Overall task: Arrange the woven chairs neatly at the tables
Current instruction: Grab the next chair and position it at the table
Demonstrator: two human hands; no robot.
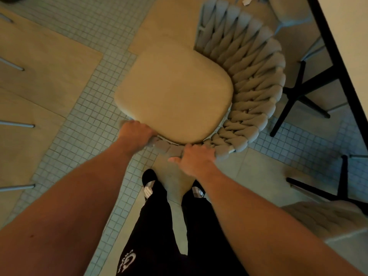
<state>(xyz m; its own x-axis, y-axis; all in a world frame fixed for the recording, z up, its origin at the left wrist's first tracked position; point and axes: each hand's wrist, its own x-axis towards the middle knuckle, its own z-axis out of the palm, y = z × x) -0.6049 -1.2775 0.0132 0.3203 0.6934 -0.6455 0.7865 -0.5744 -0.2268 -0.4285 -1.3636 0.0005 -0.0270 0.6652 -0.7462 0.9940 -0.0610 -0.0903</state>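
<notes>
A woven chair (pixel 253 80) with a thick grey braided back and a beige seat cushion (pixel 175 92) stands right in front of me on the floor. My left hand (pixel 135 132) grips the woven rim at the seat's near left corner. My right hand (pixel 196 158) grips the same rim a little further right, thumb pointing left. The chair's curved back faces the table (pixel 348 46) at the right edge, whose black-edged pale top is only partly in view.
Black table legs (pixel 298 90) stand just right of the chair. Another woven chair (pixel 326 220) sits at the lower right, and a third (pixel 286 10) at the top right. Grey metal chair legs (pixel 18 124) poke in from the left. My feet (pixel 149 184) are on pale tiles.
</notes>
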